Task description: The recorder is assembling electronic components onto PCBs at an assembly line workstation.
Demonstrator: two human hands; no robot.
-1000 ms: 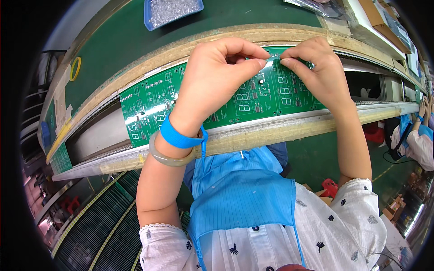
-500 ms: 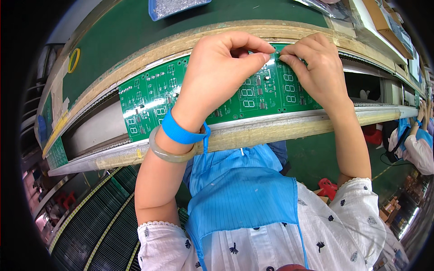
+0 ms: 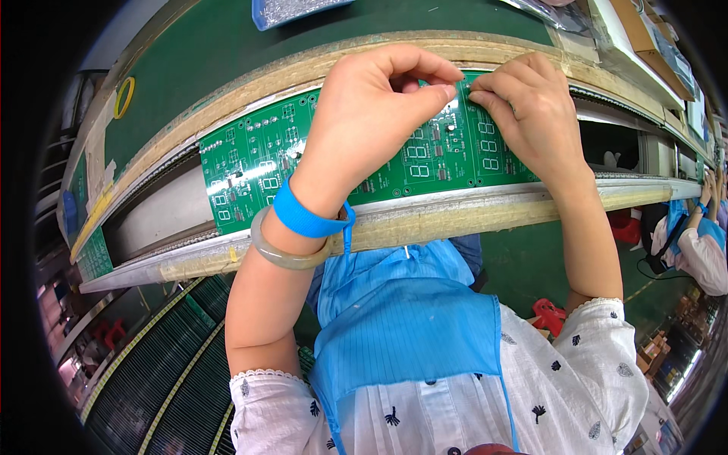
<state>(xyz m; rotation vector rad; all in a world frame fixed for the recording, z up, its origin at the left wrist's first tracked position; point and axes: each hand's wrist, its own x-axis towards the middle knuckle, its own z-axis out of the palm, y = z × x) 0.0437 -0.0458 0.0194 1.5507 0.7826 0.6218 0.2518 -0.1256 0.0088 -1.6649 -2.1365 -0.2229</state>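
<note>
A green printed circuit board panel point(image 3: 254, 140), with white digit outlines and small dark components, lies in the rail track in front of me. Over its middle is my left hand point(image 3: 371, 114), thumb and forefinger brought together in a pinch near the far edge. Just to the right, my right hand point(image 3: 535, 114) pinches at the same edge, its fingertips close to the left ones. Anything between either pair of fingertips is too small to name. My left wrist wears a blue wrist strap point(image 3: 303, 216) with a cord and a pale bangle point(image 3: 284, 258).
Wooden-edged rails point(image 3: 455, 220) run along both sides of the board. A blue tray point(image 3: 292, 21) of small clear parts stands beyond, with a yellow ring point(image 3: 124, 98) at the far left. Racked dark boards point(image 3: 152, 356) are lower left. Another person point(image 3: 701, 243) is at far right.
The left hand's forefinger and knuckles have risen slightly, and its fingertips have shifted a little to the right. The right hand stays nearly still at the board's far edge.
</note>
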